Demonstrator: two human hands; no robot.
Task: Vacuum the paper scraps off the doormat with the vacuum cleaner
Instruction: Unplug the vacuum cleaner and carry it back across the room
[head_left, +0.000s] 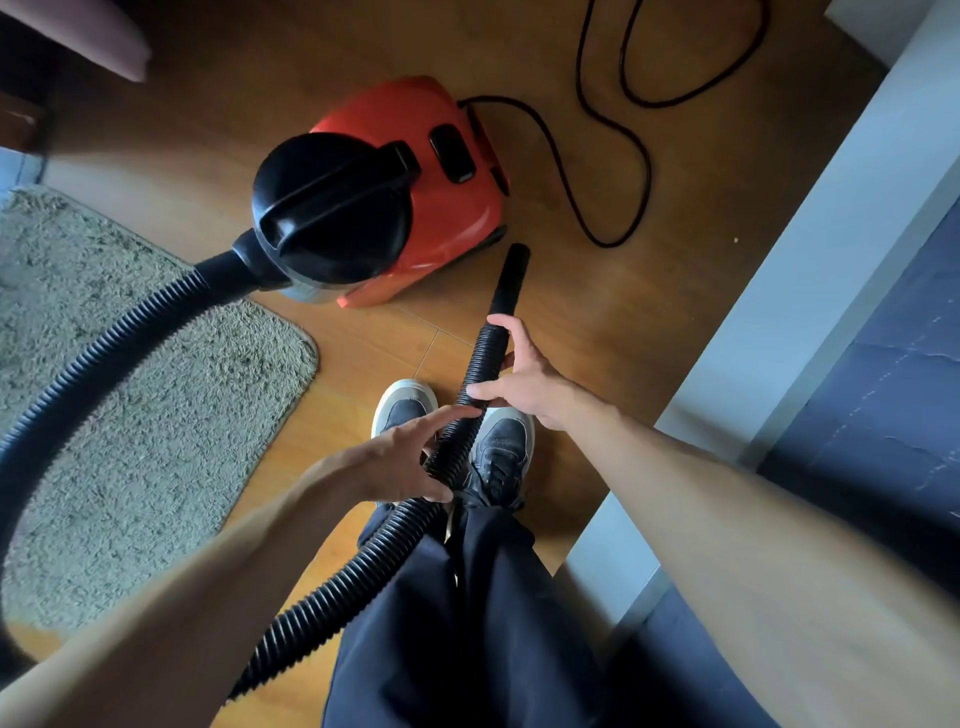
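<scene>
You are at the start of the job, getting the hose (470, 384) in hand rather than cleaning yet. Your right hand (524, 376) holds the ribbed hose loosely just below its smooth black nozzle (510, 280), fingers curled round it but not clamped tight, while your left hand (402, 460) lies lower on the same hose with the fingers spread and only partly wrapped, so the grip there looks unsettled. The two hands are apart, one above the other along the hose, above your shoes (501, 452). The nozzle points at bare wooden floor (597, 332), just beside the red vacuum cleaner (415, 208), not at the doormat (156, 395). The doormat lies to your left, with the hose looping across it from the front of the machine. You cannot make out paper scraps in its shaggy pile from here; they may be too small or outside the frame. The power cord (623, 156) trails loose behind the machine, and whether the machine is running cannot be told. The next move, as it seems, calls for firming both grips, then swinging the nozzle left and down onto the doormat, minding that the looped hose does not drag across the pile.
</scene>
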